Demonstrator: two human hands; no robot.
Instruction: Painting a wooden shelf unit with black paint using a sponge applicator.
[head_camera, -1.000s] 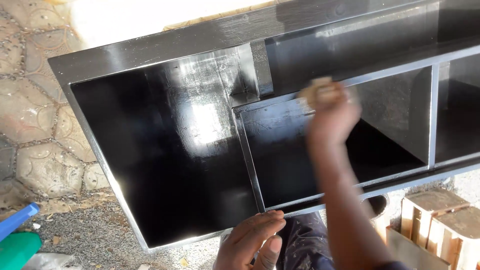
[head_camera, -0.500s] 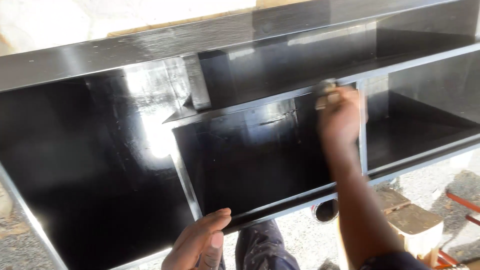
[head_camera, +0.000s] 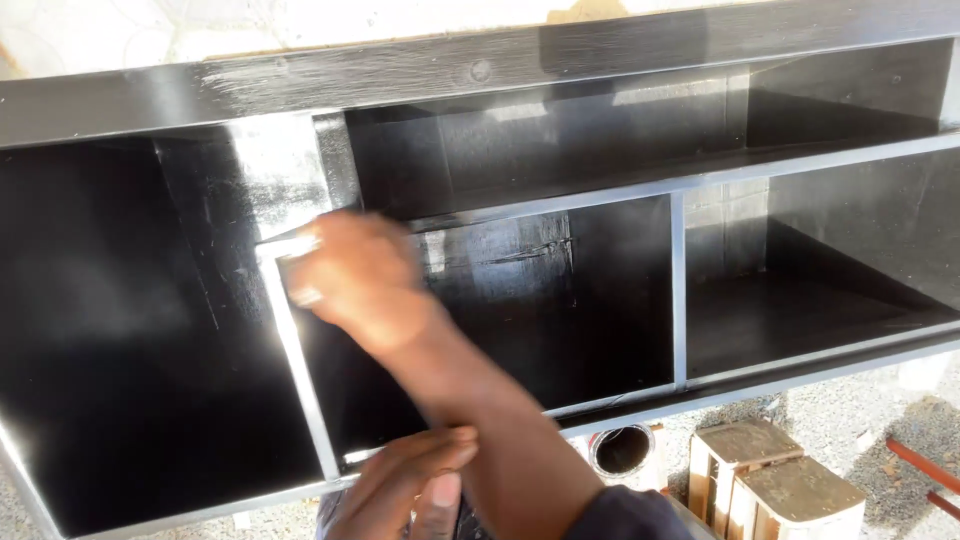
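A person's right hand (head_camera: 355, 280), fingers curled around something too blurred to identify, rubs a glossy black cabinet (head_camera: 560, 290) at its upright divider while the left hand (head_camera: 405, 490) grips the lower edge loosely; careless pressure could mar the finish.

The right hand (head_camera: 360, 280) rests on the cabinet (head_camera: 480, 75) divider; wooden blocks (head_camera: 770, 480) lie below, right.

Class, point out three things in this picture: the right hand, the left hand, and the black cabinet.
right hand (head_camera: 355, 275), head view, back of the hand.
left hand (head_camera: 405, 485), head view, knuckles, at the lower front edge.
black cabinet (head_camera: 480, 70), head view, top front rail.
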